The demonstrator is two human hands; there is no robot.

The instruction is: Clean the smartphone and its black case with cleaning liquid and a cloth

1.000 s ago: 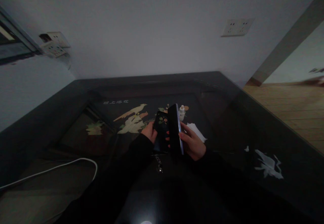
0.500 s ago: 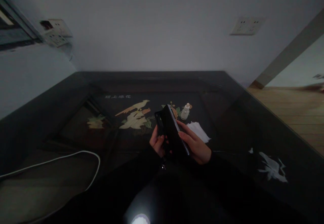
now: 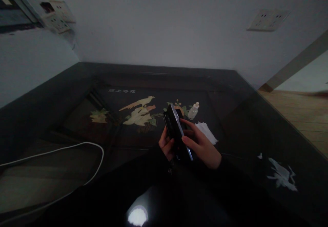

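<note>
My left hand (image 3: 166, 144) is closed around a black phone case (image 3: 168, 121), with the fingers along its lower left side. Right beside the case, tilted on edge, is a dark phone (image 3: 181, 131) with a shiny silver rim. My right hand (image 3: 204, 147) grips that phone by its right side, thumb and forefinger on the rim. Phone and case lie close together, face to face; dim light hides whether they touch. Just beyond my right hand are a small white bottle (image 3: 193, 111), upright, and a white folded tissue or cloth (image 3: 207, 133).
The dark glossy table (image 3: 243, 124) has an inlaid bird-and-flower picture (image 3: 138, 116). Crumpled white scraps (image 3: 282, 174) lie at the right. A white cable (image 3: 103, 153) loops at the left. The wall behind carries a socket plate (image 3: 268, 20). A bright reflection shows near the front.
The view has shifted and tilted slightly. The phone has swung nearer the case, narrowing the angle between them, and my right forefinger has moved on its edge.
</note>
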